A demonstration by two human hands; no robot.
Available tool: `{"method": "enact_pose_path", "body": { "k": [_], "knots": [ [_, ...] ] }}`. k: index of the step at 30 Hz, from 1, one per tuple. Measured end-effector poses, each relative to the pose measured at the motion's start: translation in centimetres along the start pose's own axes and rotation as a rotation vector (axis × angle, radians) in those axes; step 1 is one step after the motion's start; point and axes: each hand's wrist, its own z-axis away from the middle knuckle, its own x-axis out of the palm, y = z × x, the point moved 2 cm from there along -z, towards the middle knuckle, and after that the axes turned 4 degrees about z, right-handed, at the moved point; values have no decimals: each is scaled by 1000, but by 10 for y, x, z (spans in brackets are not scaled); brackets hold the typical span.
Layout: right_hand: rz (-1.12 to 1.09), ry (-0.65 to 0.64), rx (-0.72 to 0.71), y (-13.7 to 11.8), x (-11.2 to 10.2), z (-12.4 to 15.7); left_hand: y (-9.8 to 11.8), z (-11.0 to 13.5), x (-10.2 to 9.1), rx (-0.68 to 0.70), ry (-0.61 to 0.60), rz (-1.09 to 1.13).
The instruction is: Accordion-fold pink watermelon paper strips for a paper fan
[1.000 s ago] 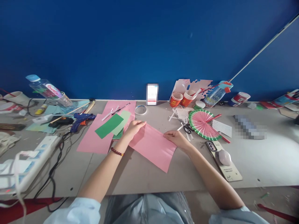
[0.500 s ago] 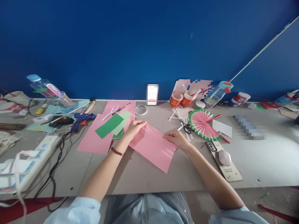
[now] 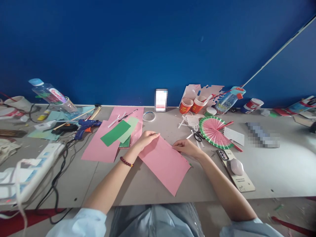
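**Pink sheet point(image 3: 164, 168) held at the bench point(image 3: 138, 192)**

The hands are apart. The left hand point(image 3: 148, 140) pinches the pink sheet's top corner; the right hand point(image 3: 187, 147) has its fingertips at the upper edge — whether they grip it, I cannot tell. The pink sheet spreads from both hands toward the person. Left of the left hand lies a dark green strip point(image 3: 115, 133); just beyond the right hand, scissors point(image 3: 198, 136) beside a watermelon-patterned fan point(image 3: 209, 131).
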Motion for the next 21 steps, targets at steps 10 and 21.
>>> {"method": "enact_pose_path", "body": {
  "k": [10,21],
  "knots": [
    [10,118,-2,9,5,-5,1,-1,-2,-24,42,16],
    [50,63,21,8,1,-3,-4,-4,-6,-9,118,70]
  ]
}}
